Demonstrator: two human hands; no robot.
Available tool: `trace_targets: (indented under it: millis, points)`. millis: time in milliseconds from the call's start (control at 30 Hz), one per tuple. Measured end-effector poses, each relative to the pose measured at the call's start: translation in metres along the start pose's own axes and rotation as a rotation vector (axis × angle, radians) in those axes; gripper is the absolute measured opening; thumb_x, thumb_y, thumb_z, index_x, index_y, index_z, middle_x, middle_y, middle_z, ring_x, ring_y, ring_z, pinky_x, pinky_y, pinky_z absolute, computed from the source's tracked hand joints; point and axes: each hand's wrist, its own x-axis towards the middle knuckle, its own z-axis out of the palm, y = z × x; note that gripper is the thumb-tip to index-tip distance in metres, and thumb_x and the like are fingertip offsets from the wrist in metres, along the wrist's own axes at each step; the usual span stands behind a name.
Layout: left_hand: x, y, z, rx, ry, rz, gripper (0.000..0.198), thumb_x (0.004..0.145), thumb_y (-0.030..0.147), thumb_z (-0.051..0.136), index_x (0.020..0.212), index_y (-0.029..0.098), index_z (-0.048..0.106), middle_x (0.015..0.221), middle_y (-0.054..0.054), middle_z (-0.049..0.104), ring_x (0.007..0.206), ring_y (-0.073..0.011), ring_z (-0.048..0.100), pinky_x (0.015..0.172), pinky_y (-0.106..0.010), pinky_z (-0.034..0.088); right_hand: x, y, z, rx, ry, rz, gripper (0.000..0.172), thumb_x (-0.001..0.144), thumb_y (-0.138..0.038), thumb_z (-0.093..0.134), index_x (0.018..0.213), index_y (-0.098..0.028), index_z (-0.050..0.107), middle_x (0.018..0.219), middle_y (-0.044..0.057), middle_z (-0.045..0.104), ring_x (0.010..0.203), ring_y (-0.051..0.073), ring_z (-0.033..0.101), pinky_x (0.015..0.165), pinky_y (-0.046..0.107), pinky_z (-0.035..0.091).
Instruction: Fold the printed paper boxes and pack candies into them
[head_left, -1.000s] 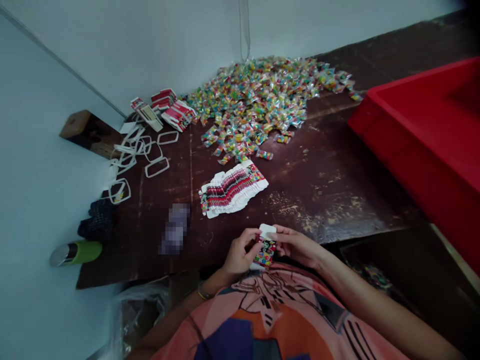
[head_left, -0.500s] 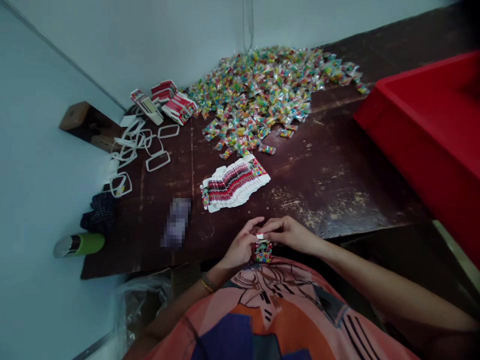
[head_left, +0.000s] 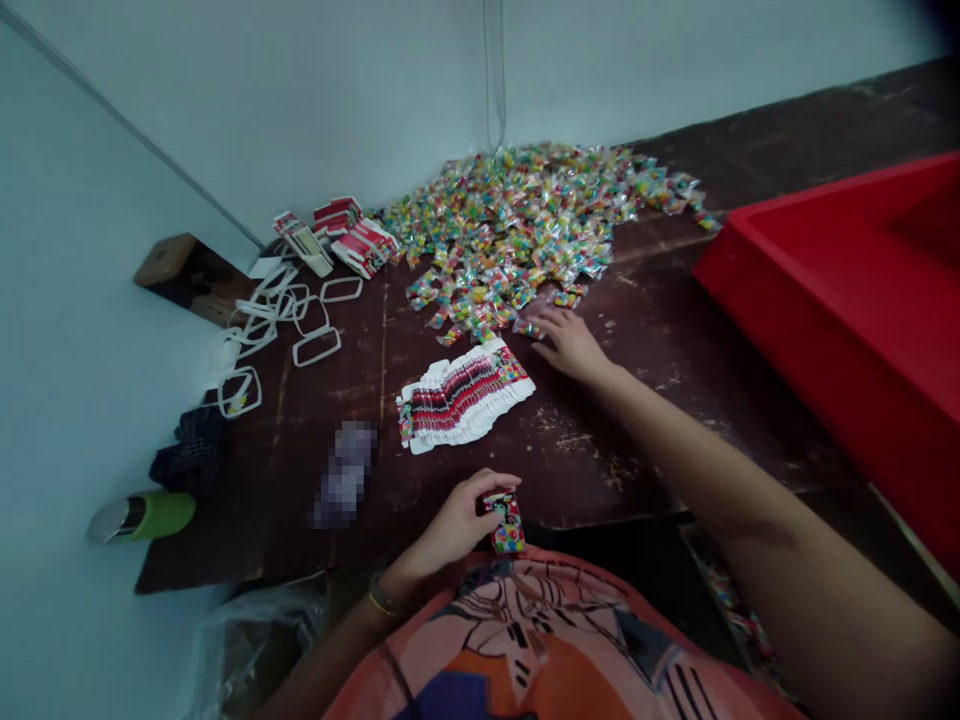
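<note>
My left hand (head_left: 466, 512) holds a small printed candy box (head_left: 508, 524) upright at the table's near edge, thumb and fingers around it. Further out, my right hand (head_left: 568, 342) reaches to the near edge of a big pile of wrapped candies (head_left: 510, 220). Its fingertips are at a candy packet (head_left: 527, 328); whether they grip it is hard to tell. A fanned row of flat red and white boxes (head_left: 465, 397) lies between the hands and the pile.
A red tray (head_left: 810, 290) stands at the right. White paper bands (head_left: 316, 346), red cartons (head_left: 365, 246), a wooden block (head_left: 196, 277), dark cloth (head_left: 189, 448) and a green bottle (head_left: 161, 515) are at the left. A blurred purple item (head_left: 345, 475) lies nearer.
My right hand has left the small box and moved forward to the candies. My left hand still has the box. The view has tilted up slightly.
</note>
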Motion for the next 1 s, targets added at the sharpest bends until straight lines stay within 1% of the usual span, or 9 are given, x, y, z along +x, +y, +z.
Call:
trace_targets:
  millis: [133, 200, 267, 367, 500, 633, 733, 867, 1000]
  points:
    - [-0.009, 0.017, -0.045, 0.338, -0.140, -0.046, 0.053, 0.067, 0.010, 0.058, 0.118, 0.022, 0.060, 0.093, -0.001, 0.055, 0.084, -0.0148, 0.052, 0.079, -0.026, 0.041, 0.002, 0.027, 0.010, -0.060, -0.028, -0.019, 0.034, 0.090, -0.025, 0.051, 0.120, -0.013, 0.061, 0.124, 0.011, 0.060, 0.120, 0.029, 0.047, 0.098, 0.046, 0.031]
    - [-0.016, 0.016, -0.064, 0.383, -0.277, -0.125, 0.035, 0.066, 0.014, 0.064, 0.100, 0.019, 0.067, 0.088, 0.000, 0.056, 0.080, -0.0146, 0.052, 0.075, -0.025, 0.041, -0.038, 0.014, 0.016, -0.082, -0.028, 0.001, 0.036, 0.088, -0.020, 0.055, 0.123, -0.018, 0.059, 0.125, 0.011, 0.059, 0.118, 0.028, 0.049, 0.099, 0.047, 0.033]
    - [-0.021, 0.009, -0.073, 0.287, -0.285, -0.187, 0.022, 0.068, 0.018, 0.065, 0.090, 0.017, 0.065, 0.085, 0.000, 0.058, 0.078, -0.0142, 0.053, 0.072, -0.025, 0.042, -0.093, -0.009, 0.020, -0.116, 0.011, 0.070, 0.045, 0.087, -0.024, 0.057, 0.132, -0.019, 0.051, 0.130, 0.014, 0.054, 0.121, 0.031, 0.046, 0.100, 0.051, 0.034]
    - [-0.016, -0.004, -0.064, -0.069, -0.125, -0.258, 0.036, 0.077, 0.027, 0.061, 0.110, 0.018, 0.053, 0.093, -0.003, 0.061, 0.077, -0.0149, 0.058, 0.064, -0.025, 0.047, -0.173, -0.048, 0.021, -0.086, -0.025, 0.093, 0.063, 0.085, -0.039, 0.059, 0.140, -0.018, 0.039, 0.139, 0.017, 0.044, 0.132, 0.035, 0.033, 0.104, 0.056, 0.030]
    - [0.009, -0.013, -0.028, -0.434, -0.023, -0.241, 0.046, 0.081, 0.033, 0.058, 0.122, 0.017, 0.045, 0.099, -0.011, 0.063, 0.086, -0.0207, 0.063, 0.064, -0.028, 0.053, -0.226, -0.091, 0.020, 0.146, -0.231, -0.035, 0.044, 0.090, -0.034, 0.053, 0.133, -0.026, 0.048, 0.126, 0.011, 0.058, 0.118, 0.028, 0.050, 0.098, 0.049, 0.039]
    - [0.029, -0.013, 0.006, -0.464, 0.005, -0.158, 0.046, 0.077, 0.025, 0.062, 0.120, 0.016, 0.049, 0.107, -0.012, 0.061, 0.091, -0.0202, 0.060, 0.064, -0.027, 0.055, -0.198, -0.111, 0.017, 0.478, -0.135, 0.170, 0.026, 0.095, -0.027, 0.043, 0.117, -0.025, 0.056, 0.102, 0.007, 0.067, 0.092, 0.021, 0.062, 0.080, 0.035, 0.049]
    - [0.032, -0.011, 0.021, -0.397, -0.061, -0.116, 0.048, 0.074, 0.020, 0.062, 0.120, 0.016, 0.049, 0.105, -0.009, 0.060, 0.082, -0.0162, 0.060, 0.057, -0.023, 0.054, -0.153, -0.110, 0.006, 0.431, 0.009, 0.309, 0.020, 0.093, -0.030, 0.047, 0.107, -0.021, 0.059, 0.092, 0.007, 0.065, 0.083, 0.021, 0.060, 0.073, 0.032, 0.048]
    - [0.027, -0.011, 0.026, -0.316, -0.027, -0.089, 0.044, 0.075, 0.022, 0.061, 0.117, 0.017, 0.050, 0.093, -0.004, 0.059, 0.073, -0.0136, 0.059, 0.051, -0.019, 0.050, -0.112, -0.099, -0.013, 0.155, -0.042, 0.098, 0.014, 0.089, -0.027, 0.052, 0.093, -0.020, 0.063, 0.100, 0.010, 0.063, 0.096, 0.026, 0.052, 0.084, 0.041, 0.041]
    - [0.020, -0.014, 0.022, -0.307, 0.004, -0.126, 0.045, 0.078, 0.031, 0.062, 0.120, 0.018, 0.048, 0.091, -0.004, 0.057, 0.071, -0.0129, 0.058, 0.048, -0.018, 0.047, -0.111, -0.095, -0.018, 0.056, -0.180, -0.118, 0.018, 0.089, -0.025, 0.052, 0.100, -0.024, 0.066, 0.124, 0.008, 0.055, 0.115, 0.028, 0.044, 0.098, 0.049, 0.031]
